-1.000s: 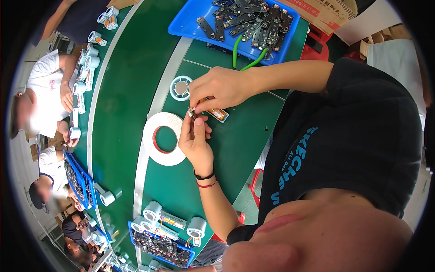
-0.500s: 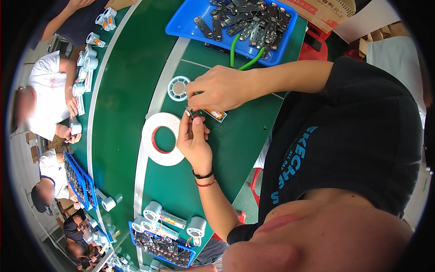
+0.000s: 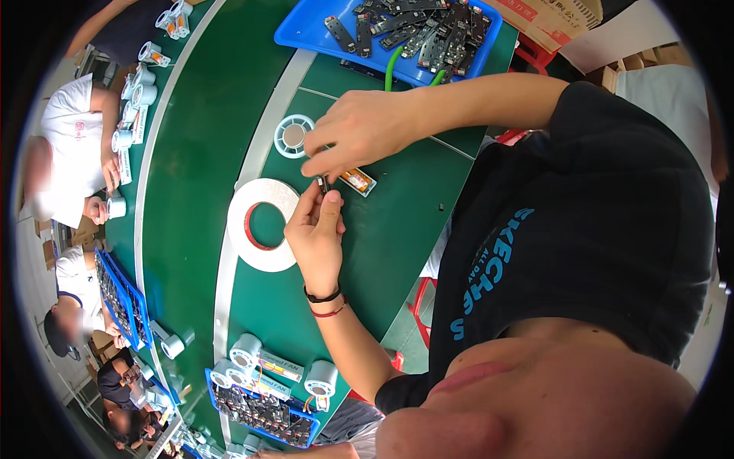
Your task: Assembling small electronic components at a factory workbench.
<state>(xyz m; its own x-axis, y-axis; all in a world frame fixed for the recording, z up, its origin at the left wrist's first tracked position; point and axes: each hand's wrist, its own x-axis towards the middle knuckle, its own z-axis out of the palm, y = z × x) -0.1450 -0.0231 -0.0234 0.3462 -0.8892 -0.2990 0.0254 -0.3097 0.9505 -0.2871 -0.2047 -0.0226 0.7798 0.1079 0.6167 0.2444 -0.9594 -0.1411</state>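
Left hand [image 3: 315, 243] pinches a small dark part [image 3: 323, 184] above the green surface [image 3: 378, 252] – right hand [image 3: 358, 131] curled close beside it, its grip hidden – so a light, steady fingertip hold should keep it from slipping.

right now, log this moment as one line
left hand: pinching small dark part | right hand: fingers close by | around: white tape roll, blue tray

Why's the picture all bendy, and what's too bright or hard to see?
Head view: the lens bends the pale strip on the table and leaves black corners; head view: the white shirt at left looks almost blank; head view: the tape roll looks sharp, but the small part in the left hand is unclear.
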